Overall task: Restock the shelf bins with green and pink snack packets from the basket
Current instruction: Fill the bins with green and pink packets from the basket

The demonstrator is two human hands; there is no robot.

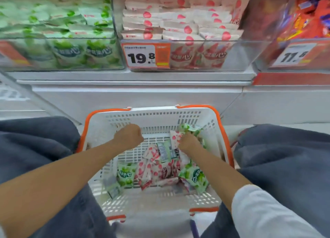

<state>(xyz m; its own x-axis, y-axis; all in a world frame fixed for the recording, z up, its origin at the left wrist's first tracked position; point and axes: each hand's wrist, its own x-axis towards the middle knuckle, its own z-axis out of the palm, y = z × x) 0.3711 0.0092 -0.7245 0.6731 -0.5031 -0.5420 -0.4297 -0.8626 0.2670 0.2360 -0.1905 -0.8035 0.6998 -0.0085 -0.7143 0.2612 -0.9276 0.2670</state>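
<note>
The basket (160,118), white with an orange rim, stands in the lower middle of the frame, between the two knees of the person in dark trousers (35,145). Loose packets lie on its bottom: green packets (125,174) at the left and right sides of the pile, and pink packets (151,170) in the middle between them.

The left hand (128,136) is over the far left part of the basket. Its fingers are clenched into a fist, and no packet shows in it. The right hand (189,141) is over the far right part, with its fingers grasping a bunch (185,130) of packets, green on top and pink just beside it. The bunch is lifted above the pile, near the far wall of the basket. This arm wears a white sleeve (259,211).

Above the basket runs the white shelf (125,75). On it, in the upper left of the frame, stands the clear green bin (59,39), full of green packets. Just beside it, in the upper middle, is the pink bin (196,40), full of pink packets in rows, with a price tag (141,56) on its front. In the upper right a third bin (294,40) holds red packets and is blurred.
</note>
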